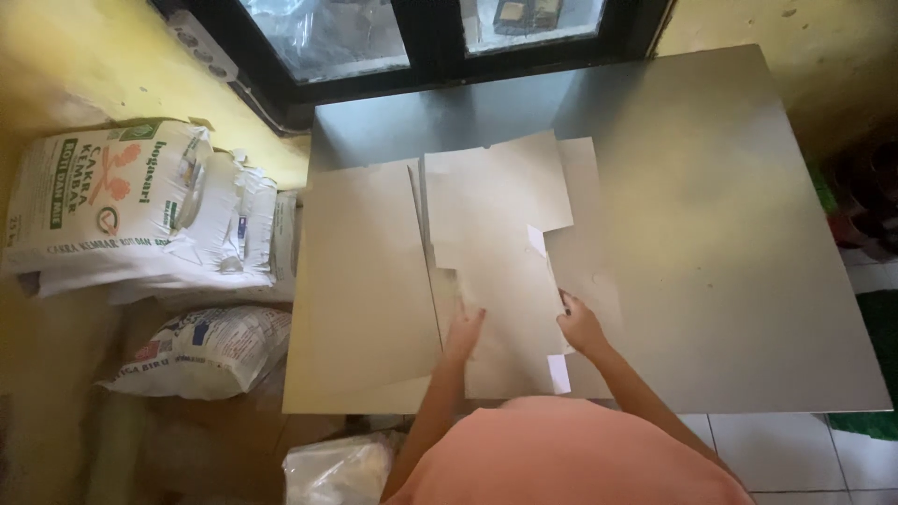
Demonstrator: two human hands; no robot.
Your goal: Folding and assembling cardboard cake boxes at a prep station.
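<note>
Overhead, looking down on a grey sheet-metal table [711, 281] under a dark-framed window [421, 37]. Flat pale-brown die-cut cardboard blank [496, 243] lies mid-table, overlapping a second, plainer pale cardboard sheet [360, 281] to its left; more blank shows beneath at right

Left hand [463, 332]: fingers spread flat, palm down, pressing the lower left part of the blank; nothing gripped

Right hand [580, 325]: fingers curled at the blank's right edge, near a small white tab [558, 372]; seems to pinch or lift that edge, though the pinch itself is hard to make out

Handling judgement: thin, light board, stiff along its panels but quick to bend at slots and flaps; it will probably slide easily on smooth metal, so one flat palm as anchor suits it. Best taken at a straight outer edge, not the narrow tabs, which could crease or tear

Left of table, on floor: white printed flour sacks [122, 206], stacked
</note>
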